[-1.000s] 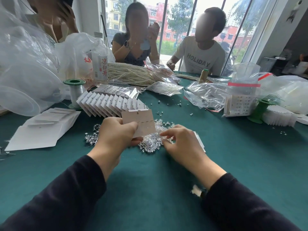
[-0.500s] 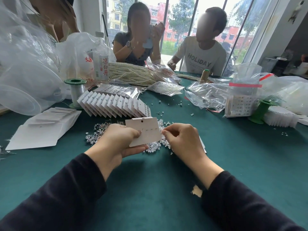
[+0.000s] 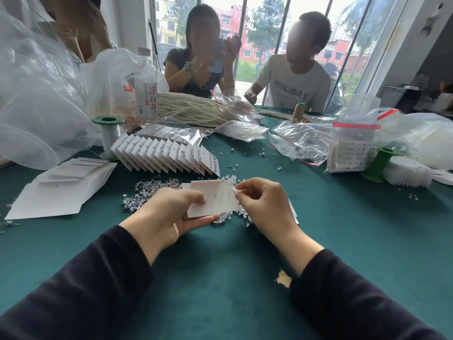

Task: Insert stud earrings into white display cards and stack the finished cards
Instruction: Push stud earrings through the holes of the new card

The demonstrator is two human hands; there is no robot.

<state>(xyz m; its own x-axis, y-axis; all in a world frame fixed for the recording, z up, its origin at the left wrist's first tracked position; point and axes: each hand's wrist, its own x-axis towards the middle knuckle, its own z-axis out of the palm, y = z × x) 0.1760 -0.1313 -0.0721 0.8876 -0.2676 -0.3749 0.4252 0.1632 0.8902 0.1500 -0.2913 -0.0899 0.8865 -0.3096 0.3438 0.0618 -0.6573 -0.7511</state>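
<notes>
Between left hand (image 3: pixel 166 217) and right hand (image 3: pixel 264 204), one white card (image 3: pixel 215 200)

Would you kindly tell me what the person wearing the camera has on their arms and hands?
Both arms wear long black sleeves, the left sleeve and the right sleeve, plain and unmarked, ending at the wrists. The left hand and the right hand are bare: no gloves, rings or watch show.
</notes>
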